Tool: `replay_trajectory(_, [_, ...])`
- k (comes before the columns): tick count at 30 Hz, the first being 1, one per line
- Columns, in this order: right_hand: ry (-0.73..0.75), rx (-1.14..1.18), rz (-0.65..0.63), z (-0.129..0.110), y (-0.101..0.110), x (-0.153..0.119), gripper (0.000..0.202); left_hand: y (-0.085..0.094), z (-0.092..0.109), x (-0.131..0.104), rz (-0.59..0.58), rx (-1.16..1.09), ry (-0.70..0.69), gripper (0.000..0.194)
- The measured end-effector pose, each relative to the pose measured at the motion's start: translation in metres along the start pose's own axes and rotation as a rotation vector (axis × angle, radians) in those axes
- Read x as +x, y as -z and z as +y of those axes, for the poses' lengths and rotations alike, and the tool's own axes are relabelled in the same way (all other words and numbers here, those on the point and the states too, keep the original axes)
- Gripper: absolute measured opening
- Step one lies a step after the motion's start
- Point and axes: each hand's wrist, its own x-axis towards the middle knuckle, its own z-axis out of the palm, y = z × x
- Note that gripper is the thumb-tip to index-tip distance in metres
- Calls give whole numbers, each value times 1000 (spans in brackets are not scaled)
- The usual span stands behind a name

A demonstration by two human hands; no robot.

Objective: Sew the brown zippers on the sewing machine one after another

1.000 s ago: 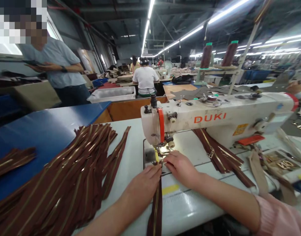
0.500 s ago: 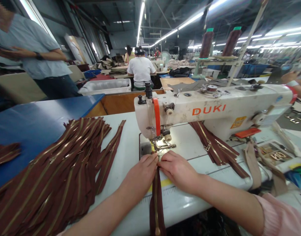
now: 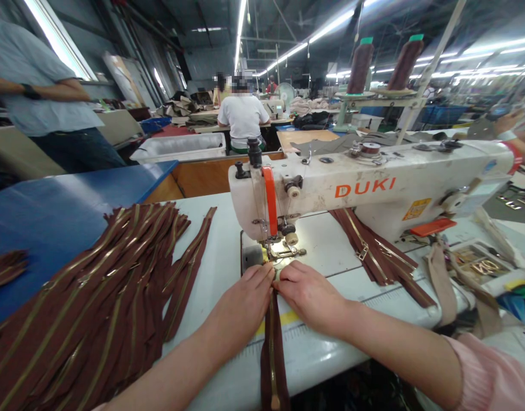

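Note:
A brown zipper [image 3: 272,348] with gold teeth runs from the sewing machine's presser foot down over the table's front edge. My left hand [image 3: 254,291] lies against its upper end, fingers pressed together just before the needle area. Beside it, my right hand [image 3: 307,294] pinches the same end, its fingertips close to those of the left. The fingers hide the zipper's end. Over both hands stands the white sewing machine [image 3: 373,177], its lamp lit at the needle. To the left a large pile of brown zippers [image 3: 103,291] covers the table, with one separate zipper [image 3: 191,271] next to it.
More zippers [image 3: 373,254] lie under the machine arm. A tray of metal buckles [image 3: 485,265] sits at the right, near a beige strap [image 3: 441,285]. Two thread cones [image 3: 360,67] stand behind. A person in light blue [image 3: 43,85] stands at the left; another sits ahead [image 3: 244,117].
The view has shifted slightly. Both hands stay at the zipper's upper end by the needle, with hardly any movement. The standing person's arms appear farther left.

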Motion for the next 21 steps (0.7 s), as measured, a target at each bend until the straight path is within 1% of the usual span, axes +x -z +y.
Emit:
replay_trajectory(5, [29,-26,10,7,-1,5,15,-2,-2,5,37,-38,54,36])
replay_trajectory(10, [47,-43,29,15,1,11,12,-3,-4,11,76,1,46,36])
replay_trajectory(16, [41,-52,61,19,-1,14,14,-6,-4,16,113,-4,79,36])
replay_trajectory(21, [30,-54,48,21,-3,14,13,-5,-4,18,107,-56,133,35])
